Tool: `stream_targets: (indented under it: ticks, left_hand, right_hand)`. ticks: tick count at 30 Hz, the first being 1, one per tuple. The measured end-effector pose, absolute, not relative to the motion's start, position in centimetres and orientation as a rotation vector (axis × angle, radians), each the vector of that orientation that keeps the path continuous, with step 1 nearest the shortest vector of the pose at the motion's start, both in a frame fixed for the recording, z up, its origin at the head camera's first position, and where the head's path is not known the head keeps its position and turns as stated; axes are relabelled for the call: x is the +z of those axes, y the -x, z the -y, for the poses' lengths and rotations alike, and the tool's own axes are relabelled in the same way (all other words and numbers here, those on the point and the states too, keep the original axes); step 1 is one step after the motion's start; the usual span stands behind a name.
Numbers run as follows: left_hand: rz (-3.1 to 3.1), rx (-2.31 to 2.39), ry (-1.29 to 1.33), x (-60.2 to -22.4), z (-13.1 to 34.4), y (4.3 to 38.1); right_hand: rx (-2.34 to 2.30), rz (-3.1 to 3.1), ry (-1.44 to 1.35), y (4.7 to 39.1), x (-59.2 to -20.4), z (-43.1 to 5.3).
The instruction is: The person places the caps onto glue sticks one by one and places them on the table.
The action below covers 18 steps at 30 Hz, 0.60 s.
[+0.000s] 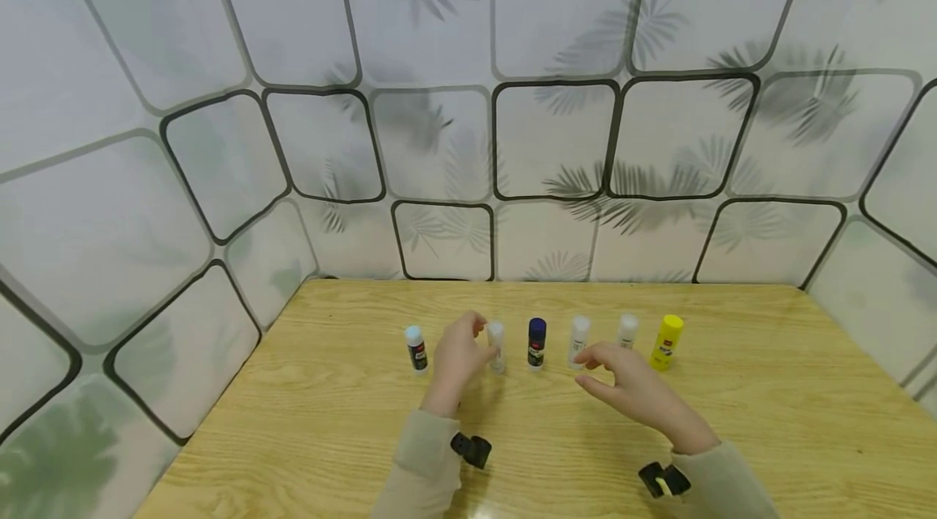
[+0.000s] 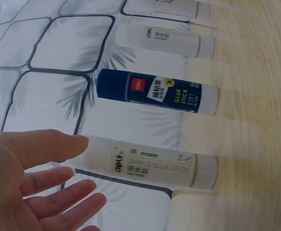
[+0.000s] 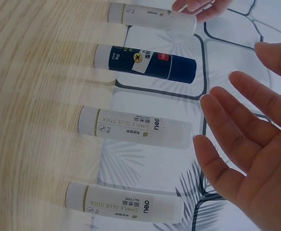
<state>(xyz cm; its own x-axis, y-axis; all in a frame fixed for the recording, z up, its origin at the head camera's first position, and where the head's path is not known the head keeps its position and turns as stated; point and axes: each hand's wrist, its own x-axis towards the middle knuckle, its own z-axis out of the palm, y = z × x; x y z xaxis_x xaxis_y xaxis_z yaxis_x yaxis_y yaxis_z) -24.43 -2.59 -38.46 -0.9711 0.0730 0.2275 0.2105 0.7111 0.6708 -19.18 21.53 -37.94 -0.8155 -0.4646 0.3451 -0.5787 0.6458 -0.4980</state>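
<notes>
Several glue sticks stand upright in a row across the wooden table. My left hand (image 1: 458, 352) is at the second from the left, a white glue stick (image 2: 150, 163), its thumb tip right at the cap and its fingers spread loosely beyond it. To the right of that stands a dark blue glue stick (image 1: 537, 342) with a white base. My right hand (image 1: 628, 382) hovers in front of two more white glue sticks (image 3: 135, 127), palm facing them, fingers relaxed and apart from one another, holding nothing. In the head view its fingers overlap their lower parts.
At the row's left end is a glue stick with a light blue cap and dark label (image 1: 416, 350); a yellow glue stick (image 1: 667, 342) ends it on the right. Behind the wooden table (image 1: 329, 421) hangs a white curtain (image 1: 432, 145) with leaf prints and rounded squares, also along both sides.
</notes>
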Motion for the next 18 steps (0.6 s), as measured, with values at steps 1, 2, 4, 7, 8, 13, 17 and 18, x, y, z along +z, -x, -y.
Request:
stream_targets:
  ticks: [1,2,4,7,8,13,17,18]
  left_hand:
    - [2.725,-1.111,0.233,-38.3,2.7,24.4]
    - [2.715,-1.126,0.236,-38.2,2.7,24.3]
    - [2.698,-1.146,0.236,-38.0,2.9,24.2]
    - [2.682,-1.146,0.231,-37.9,3.2,24.1]
    - [2.673,-1.146,0.229,-37.8,3.3,24.1]
    - [2.642,-1.121,0.204,-37.7,4.1,24.0]
    - [2.622,-1.122,0.169,-37.7,4.8,24.1]
    - [2.616,-1.127,0.159,-37.6,5.0,24.1]
  right_hand:
    - [0.908,2.677,-0.859,19.2,-38.0,-21.5]
    - [0.909,2.678,-0.858,19.2,-38.0,-21.5]
    - [0.911,2.679,-0.858,19.2,-38.0,-21.6]
    - [0.912,2.681,-0.856,19.2,-38.0,-21.6]
    - [0.909,2.68,-0.855,19.2,-38.0,-21.5]
    - [0.895,2.685,-0.849,19.1,-37.9,-21.4]
    - [0.898,2.691,-0.851,19.1,-37.9,-21.4]
    - [0.898,2.691,-0.852,19.1,-37.9,-21.4]
